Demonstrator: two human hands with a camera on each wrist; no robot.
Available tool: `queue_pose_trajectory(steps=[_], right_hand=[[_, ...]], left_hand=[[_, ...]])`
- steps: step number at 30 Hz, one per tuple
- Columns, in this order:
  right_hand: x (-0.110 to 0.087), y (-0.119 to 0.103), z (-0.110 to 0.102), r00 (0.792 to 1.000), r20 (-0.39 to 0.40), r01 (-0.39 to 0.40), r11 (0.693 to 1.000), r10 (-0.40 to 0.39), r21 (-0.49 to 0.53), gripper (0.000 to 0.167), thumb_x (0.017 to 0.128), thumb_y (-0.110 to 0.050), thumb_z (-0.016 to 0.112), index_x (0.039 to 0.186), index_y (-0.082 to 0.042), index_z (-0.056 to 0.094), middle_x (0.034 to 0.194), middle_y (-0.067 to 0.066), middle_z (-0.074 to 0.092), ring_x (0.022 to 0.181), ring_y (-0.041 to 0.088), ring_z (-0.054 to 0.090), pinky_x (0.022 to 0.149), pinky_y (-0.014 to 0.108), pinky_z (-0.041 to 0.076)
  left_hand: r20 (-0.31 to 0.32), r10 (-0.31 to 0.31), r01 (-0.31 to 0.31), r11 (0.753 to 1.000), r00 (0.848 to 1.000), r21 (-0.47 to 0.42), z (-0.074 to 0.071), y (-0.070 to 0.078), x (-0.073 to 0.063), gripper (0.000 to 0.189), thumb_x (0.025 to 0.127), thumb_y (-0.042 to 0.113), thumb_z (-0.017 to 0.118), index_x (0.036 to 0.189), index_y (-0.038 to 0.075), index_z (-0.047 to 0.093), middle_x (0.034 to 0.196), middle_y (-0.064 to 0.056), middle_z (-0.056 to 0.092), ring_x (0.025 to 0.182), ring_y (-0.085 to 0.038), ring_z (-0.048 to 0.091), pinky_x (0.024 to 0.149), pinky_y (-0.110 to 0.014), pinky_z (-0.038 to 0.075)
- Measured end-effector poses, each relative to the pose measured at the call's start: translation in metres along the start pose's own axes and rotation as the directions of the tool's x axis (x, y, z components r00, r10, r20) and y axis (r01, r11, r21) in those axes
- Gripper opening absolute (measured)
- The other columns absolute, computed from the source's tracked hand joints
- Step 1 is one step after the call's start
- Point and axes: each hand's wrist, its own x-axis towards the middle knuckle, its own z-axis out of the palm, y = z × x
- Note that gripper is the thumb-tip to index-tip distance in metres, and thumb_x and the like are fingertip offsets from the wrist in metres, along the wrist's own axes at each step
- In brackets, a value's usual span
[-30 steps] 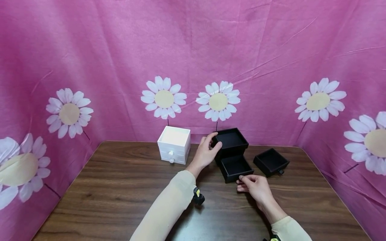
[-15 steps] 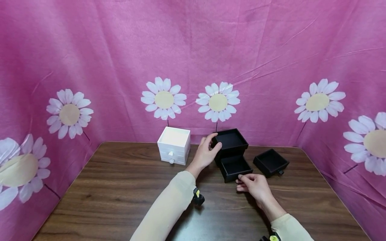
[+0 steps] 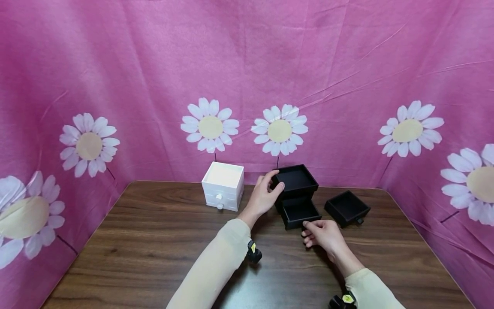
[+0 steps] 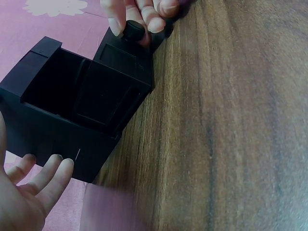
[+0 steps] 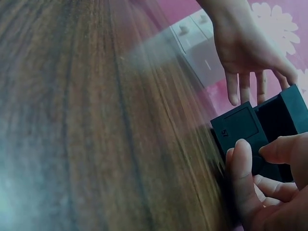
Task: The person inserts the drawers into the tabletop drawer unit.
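Note:
A small black drawer cabinet (image 3: 302, 189) with a tray-like top stands at the back of the table. Its lower drawer (image 3: 294, 224) juts partway out of the front, and the bay above is an open slot. My right hand (image 3: 327, 237) pinches that drawer's round black knob (image 4: 134, 31) between thumb and fingers. Against the cabinet's left side my left hand (image 3: 263, 196) rests, fingers fairly straight along the wall and thumb near the front top corner. Right of the cabinet lies a separate black drawer (image 3: 341, 216), its inside bare and its knob toward me.
To the left stands a white drawer cabinet (image 3: 220, 195) with knobs on its front. The brown wooden table (image 3: 146, 257) meets a pink flowered cloth (image 3: 328, 64) behind and at both sides.
The lower drawer has slid a little farther into the black cabinet, my right hand moving with it. The left hand has stayed in place.

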Motion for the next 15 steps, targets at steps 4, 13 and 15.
queue_pose_trajectory(steps=[4,13,15], right_hand=[[0.0029,-0.0006,0.0009,1.0,-0.005,-0.001,1.0,0.001,0.012,0.029,0.109,-0.008,0.059,0.111,0.02,0.066,0.075,0.005,0.074,0.058,0.01,0.067,0.057,0.027,0.061],[0.0079,-0.0027,0.0004,1.0,0.001,-0.007,0.999,0.007,0.036,0.032,0.109,-0.009,0.059,0.115,0.021,0.065,0.075,0.004,0.075,0.059,0.01,0.069,0.059,0.028,0.062],[0.0086,-0.003,0.0002,1.0,0.012,0.001,0.999,-0.002,0.037,0.033,0.11,-0.01,0.059,0.116,0.022,0.064,0.076,0.005,0.076,0.06,0.01,0.07,0.059,0.028,0.062]], left_hand=[[0.006,-0.001,0.001,1.0,1.0,0.005,-0.0005,0.0003,0.0001,0.053,0.108,0.044,0.06,0.159,0.032,0.051,0.134,-0.016,0.056,0.103,-0.021,0.058,0.09,-0.034,0.052],[-0.004,0.005,-0.005,1.0,1.0,0.001,0.0008,-0.0008,0.0008,0.053,0.108,0.043,0.061,0.158,0.031,0.053,0.134,-0.018,0.057,0.102,-0.021,0.06,0.09,-0.033,0.051],[-0.006,0.003,-0.003,1.0,1.0,-0.001,0.0013,-0.0009,0.0006,0.052,0.107,0.042,0.061,0.158,0.031,0.053,0.134,-0.018,0.057,0.102,-0.021,0.06,0.09,-0.033,0.051]])
